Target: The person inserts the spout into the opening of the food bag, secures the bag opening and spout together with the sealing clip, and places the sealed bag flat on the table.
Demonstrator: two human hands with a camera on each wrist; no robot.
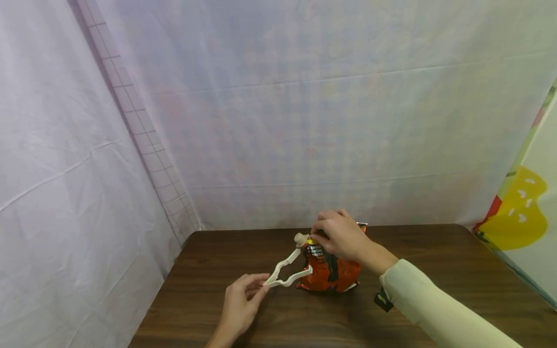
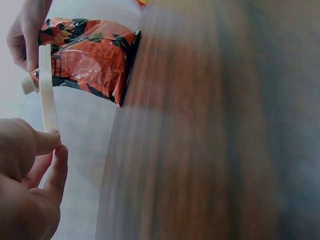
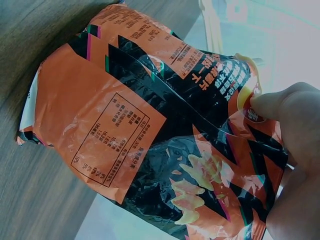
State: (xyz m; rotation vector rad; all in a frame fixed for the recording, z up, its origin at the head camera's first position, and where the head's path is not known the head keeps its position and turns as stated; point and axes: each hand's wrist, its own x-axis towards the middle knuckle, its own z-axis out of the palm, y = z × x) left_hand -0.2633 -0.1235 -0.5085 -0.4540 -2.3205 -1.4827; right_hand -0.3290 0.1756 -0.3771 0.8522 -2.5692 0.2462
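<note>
An orange and black snack bag [image 1: 348,275] stands on the brown table. My right hand [image 1: 344,234] pinches its top edge; in the right wrist view the thumb [image 3: 295,102] presses on the bag [image 3: 85,120]. My left hand [image 1: 239,302] pinches the joined end of a cream bag clip [image 1: 296,277] between thumb and fingertips. The clip's two arms spread apart in a V toward the bag's left side. A cream spout cap [image 1: 300,239] sits at the bag's upper left corner, close to the upper arm's end; whether they join cannot be told.
The dark wood-grain table [image 1: 209,261] reaches back to a pale hanging curtain [image 1: 304,145]. A white curtain [image 1: 65,193] hangs at the left. On the right is a panel with a yellow shape [image 1: 518,217]. A small dark object [image 1: 383,300] shows beneath the right sleeve.
</note>
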